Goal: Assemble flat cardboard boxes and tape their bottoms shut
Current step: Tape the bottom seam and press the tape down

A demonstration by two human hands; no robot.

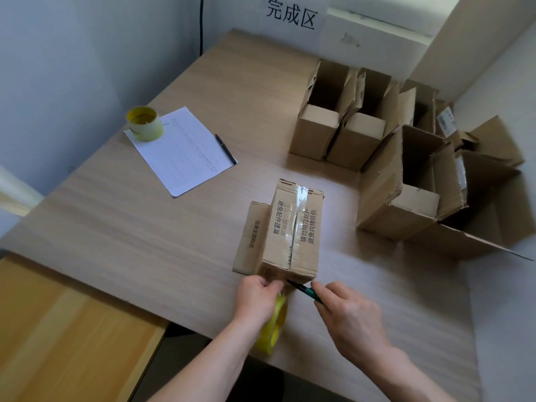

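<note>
A cardboard box (293, 227) stands upside down on the wooden table (145, 227), its bottom flaps closed and clear tape running along the seam. My left hand (256, 297) pinches the tape end against the box's near side, with a yellow tape roll (274, 329) hanging under the wrist. My right hand (348, 317) grips a green-and-black pen (301, 289) whose tip touches the tape at the box's near lower edge.
Several assembled open boxes (377, 146) stand at the right and far right. A second yellow tape roll (145, 123) rests on a paper sheet (185, 152) with a black pen (225, 148). A lighter wooden surface (66, 329) lies at lower left.
</note>
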